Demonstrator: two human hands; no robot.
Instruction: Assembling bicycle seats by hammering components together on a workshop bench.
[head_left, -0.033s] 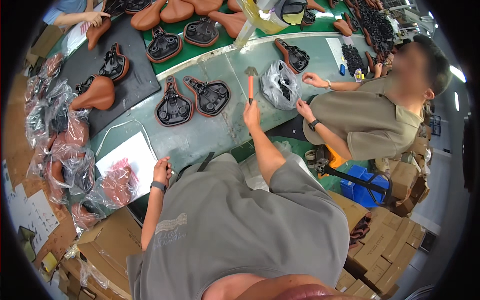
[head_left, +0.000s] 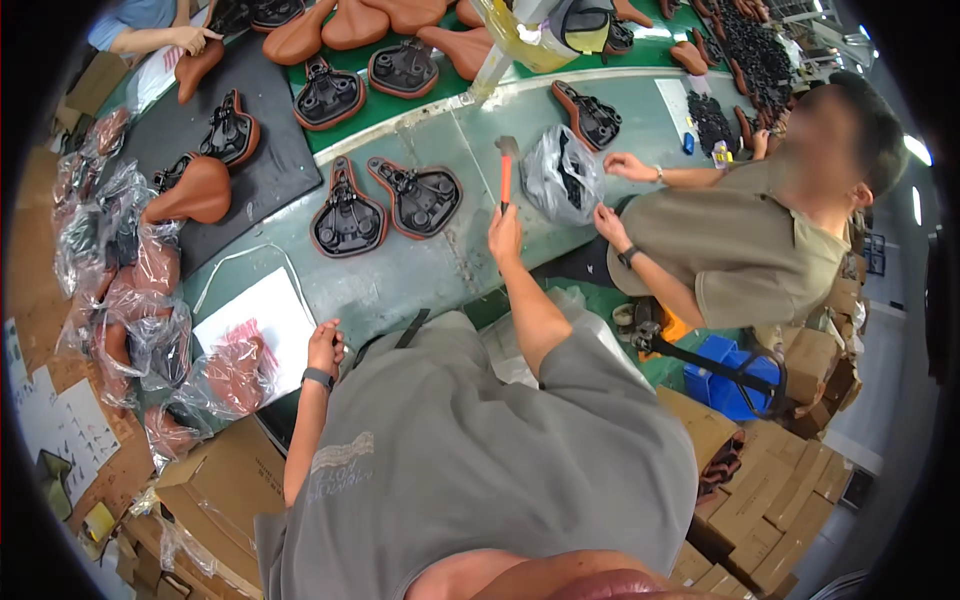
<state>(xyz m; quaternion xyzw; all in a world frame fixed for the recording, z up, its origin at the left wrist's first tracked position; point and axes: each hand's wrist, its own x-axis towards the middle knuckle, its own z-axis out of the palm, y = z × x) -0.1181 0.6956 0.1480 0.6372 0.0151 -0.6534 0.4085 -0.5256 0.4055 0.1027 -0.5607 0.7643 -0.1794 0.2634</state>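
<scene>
My right hand (head_left: pixel 506 234) is wrapped round the grip of a hammer (head_left: pixel 505 180) with an orange handle, held upright over the green table, its metal head at the top. At the table's near edge, beside a white sheet (head_left: pixel 262 318), my left hand (head_left: pixel 325 350) has its fingers curled in; what they hold, if anything, cannot be made out. Two brown-edged bicycle saddles, a left one (head_left: pixel 349 215) and a right one (head_left: pixel 418 196), lie underside up beyond my hands. Right of the hammer stands a grey plastic bag (head_left: pixel 560 180) with small black parts inside.
A co-worker (head_left: pixel 735 220) at the right has both hands by the bag. Plastic-wrapped saddles (head_left: pixel 130 290) are heaped on the left. More saddles (head_left: pixel 355 22) line the far side. Cardboard boxes (head_left: pixel 770 490) and a blue crate (head_left: pixel 725 375) stand at the lower right.
The hammer's head has turned and shifted slightly right, still in my right hand. My left hand stays by the sheet. The whole view has shifted a little.
</scene>
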